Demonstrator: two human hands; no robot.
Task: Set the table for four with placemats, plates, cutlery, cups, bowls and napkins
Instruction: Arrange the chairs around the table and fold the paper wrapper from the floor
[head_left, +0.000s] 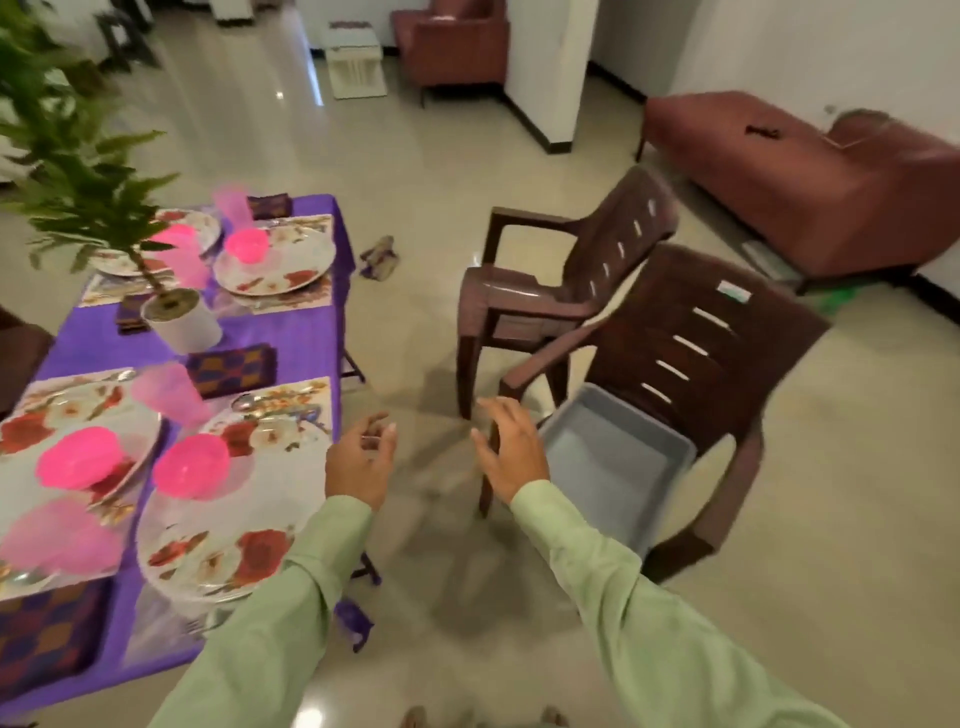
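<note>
Left hand (361, 460) and right hand (511, 452) hover beyond the right edge of the desk (291, 338), fingers relaxed, holding nothing; checked napkin (231, 370) lies crosswise.

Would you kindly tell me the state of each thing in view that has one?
Left hand: open, holding nothing.
Right hand: open, holding nothing.
Far chair: upright, away from table.
Near chair: upright, away from table.
Grey tub: resting on that chair's seat.
Near pink bowl: seemingly upside down on plate.
Potted plant: upright on table.
</note>
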